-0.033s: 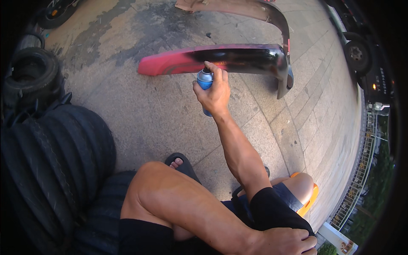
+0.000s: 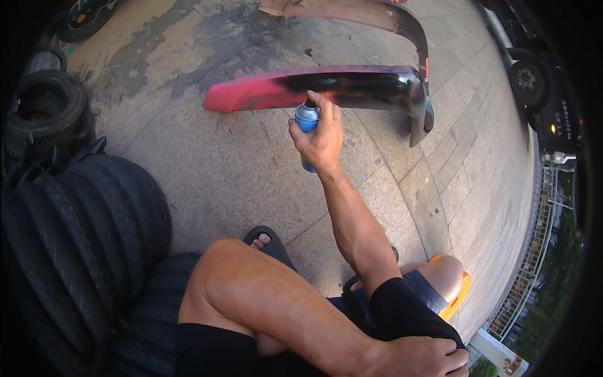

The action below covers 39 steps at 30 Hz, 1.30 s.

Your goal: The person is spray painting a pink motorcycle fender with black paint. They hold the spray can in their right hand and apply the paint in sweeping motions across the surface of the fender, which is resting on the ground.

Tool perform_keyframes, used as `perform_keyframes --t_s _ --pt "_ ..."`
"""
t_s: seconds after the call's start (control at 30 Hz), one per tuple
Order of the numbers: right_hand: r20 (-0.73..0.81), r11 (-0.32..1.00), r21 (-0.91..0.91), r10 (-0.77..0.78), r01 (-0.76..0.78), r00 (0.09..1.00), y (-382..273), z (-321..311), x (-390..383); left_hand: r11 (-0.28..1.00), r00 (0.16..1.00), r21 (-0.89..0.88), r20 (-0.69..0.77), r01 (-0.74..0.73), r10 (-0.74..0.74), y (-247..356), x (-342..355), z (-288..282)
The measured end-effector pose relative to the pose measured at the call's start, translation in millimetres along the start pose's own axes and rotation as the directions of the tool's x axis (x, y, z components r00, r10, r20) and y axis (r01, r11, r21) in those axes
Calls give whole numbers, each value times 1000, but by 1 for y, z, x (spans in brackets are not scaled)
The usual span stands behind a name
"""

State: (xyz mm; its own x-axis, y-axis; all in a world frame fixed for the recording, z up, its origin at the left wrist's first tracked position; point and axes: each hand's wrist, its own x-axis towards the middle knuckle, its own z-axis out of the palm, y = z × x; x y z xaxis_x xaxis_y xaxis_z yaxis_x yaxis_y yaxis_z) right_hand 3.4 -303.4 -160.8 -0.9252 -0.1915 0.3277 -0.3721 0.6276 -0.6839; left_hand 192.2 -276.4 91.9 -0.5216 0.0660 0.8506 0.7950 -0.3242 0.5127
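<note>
My right hand (image 2: 322,135) is wrapped round a blue spray can (image 2: 306,119) with a silver top, its index finger on the nozzle. The can stands nearly upright, just on the near side of a long curved panel (image 2: 358,85), which looks like a vehicle fender. That panel is pinkish red at the left and glossy black from its middle to the right end. My left forearm lies bent across the bottom of the view. Its hand (image 2: 418,358) is closed beside my right black sleeve (image 2: 408,314); whatever the curled fingers grip is hidden.
Behind the panel lies a second curved piece (image 2: 364,9), dull brown, meeting it at the right end. Stacked black tyres (image 2: 81,251) rise close on my left. A dark vehicle (image 2: 549,94) stands at the far right by a metal railing (image 2: 524,264). My sandalled foot (image 2: 267,242) rests on the paving.
My right hand and the spray can have shifted slightly to the right along the panel. My left hand has not moved.
</note>
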Motion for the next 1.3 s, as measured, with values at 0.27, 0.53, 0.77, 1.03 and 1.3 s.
perform_keyframes --t_s 0.27,0.53,0.77,1.03,1.3 --pt "77 999 7 53 -54 996 0 1 -9 1000 1000 18 -19 -11 11 0 0 5" --pt "99 999 37 19 -22 995 -3 4 -2 1000 1000 23 -24 -8 8 0 1 3" --pt "29 1000 19 21 -22 999 -5 4 0 997 998 56 -19 -51 52 1 -3 6" --pt "51 995 7 96 -96 994 -4 2 -5 1000 999 3 -46 -21 21 1 -7 15" --pt "92 998 16 56 -57 994 2 15 -13 999 998 26 -56 -18 19 1 -5 14"
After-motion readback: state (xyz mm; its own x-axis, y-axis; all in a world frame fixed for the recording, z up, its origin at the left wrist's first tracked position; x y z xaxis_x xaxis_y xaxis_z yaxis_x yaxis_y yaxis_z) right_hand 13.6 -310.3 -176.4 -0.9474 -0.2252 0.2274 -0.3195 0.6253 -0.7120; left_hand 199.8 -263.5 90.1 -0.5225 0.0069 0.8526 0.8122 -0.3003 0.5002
